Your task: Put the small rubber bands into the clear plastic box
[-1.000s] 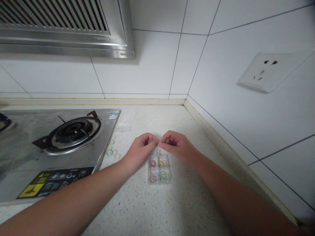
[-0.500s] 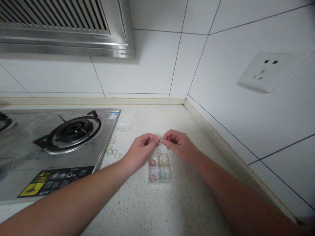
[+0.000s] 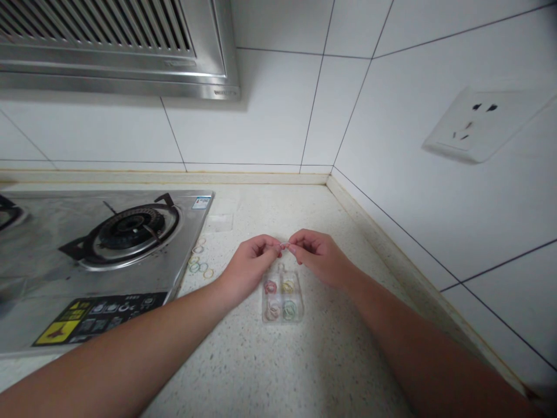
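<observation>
One pale band (image 3: 284, 244) between left hand (image 3: 255, 256) and right hand (image 3: 321, 255), both pinched on it, just beyond clear divided box (image 3: 281, 299).

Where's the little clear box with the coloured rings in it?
In the head view, the clear box lies on the speckled countertop, right of the gas stove, just below the left hand and right hand.

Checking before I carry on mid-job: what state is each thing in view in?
Left hand, pinching the band
Right hand, pinching the band
Band, held between fingertips, apparently stretched
Box, flat, coloured bands inside; open or shut unclear
Loose bands, lying on the counter
Clear plastic piece, lying flat
Burner, no flame visible
Socket, holes uncovered
Hood, on or off unclear
</observation>
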The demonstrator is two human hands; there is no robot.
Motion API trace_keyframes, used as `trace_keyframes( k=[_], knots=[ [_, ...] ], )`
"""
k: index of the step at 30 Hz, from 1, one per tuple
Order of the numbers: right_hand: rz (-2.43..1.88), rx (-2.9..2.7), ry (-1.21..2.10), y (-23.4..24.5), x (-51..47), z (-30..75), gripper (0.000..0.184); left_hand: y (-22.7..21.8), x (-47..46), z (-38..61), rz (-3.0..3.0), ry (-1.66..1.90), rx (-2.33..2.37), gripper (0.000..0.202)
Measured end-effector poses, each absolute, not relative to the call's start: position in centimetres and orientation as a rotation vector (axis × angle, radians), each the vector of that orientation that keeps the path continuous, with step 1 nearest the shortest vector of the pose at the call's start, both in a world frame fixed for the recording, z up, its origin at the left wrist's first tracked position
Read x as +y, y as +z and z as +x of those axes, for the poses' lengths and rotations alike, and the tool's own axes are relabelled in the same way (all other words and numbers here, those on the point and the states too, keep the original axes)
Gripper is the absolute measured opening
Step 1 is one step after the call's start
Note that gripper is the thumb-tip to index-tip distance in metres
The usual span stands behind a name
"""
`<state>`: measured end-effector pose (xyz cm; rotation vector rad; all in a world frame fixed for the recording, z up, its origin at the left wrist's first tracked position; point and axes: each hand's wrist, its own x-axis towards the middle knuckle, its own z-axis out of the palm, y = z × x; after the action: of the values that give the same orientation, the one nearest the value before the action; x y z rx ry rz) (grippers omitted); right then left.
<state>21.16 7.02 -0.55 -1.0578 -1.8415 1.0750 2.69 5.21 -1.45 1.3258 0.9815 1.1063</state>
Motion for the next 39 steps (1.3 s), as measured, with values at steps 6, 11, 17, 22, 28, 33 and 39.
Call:
trace_keyframes(
  k=[6,11,17,22,28,33,39],
  knots=[
    [-1.051,-1.831,1.094,-0.82,7.21,21.24,0.018,-1.31,5.07,2.71,1.299,1.108,0.986,0.020],
    [-1.074,-1.859,1.090,-0.75,7.22,21.26,0.020,-1.35,5.07,2.73,1.272,1.121,0.999,0.018],
    [-1.056,-1.871,1.084,-0.79,7.21,21.29,0.021,-1.55,5.19,2.70,1.276,1.125,0.996,0.018],
    [-1.055,-1.872,1.079,-0.76,7.12,21.33,0.020,-1.65,5.27,2.68,1.274,1.142,0.978,0.019],
    [-1.049,-1.878,1.071,-0.66,7.03,21.34,0.018,-1.83,5.37,2.66,1.289,1.130,0.980,0.019],
    [-1.069,-1.871,1.069,-0.53,7.02,21.34,0.018,-1.92,5.42,2.60,1.297,1.144,0.983,0.021],
    [-1.056,-1.875,1.079,-0.27,6.95,21.42,0.017,-1.91,5.39,2.58,1.300,1.131,0.969,0.023]
  ],
)
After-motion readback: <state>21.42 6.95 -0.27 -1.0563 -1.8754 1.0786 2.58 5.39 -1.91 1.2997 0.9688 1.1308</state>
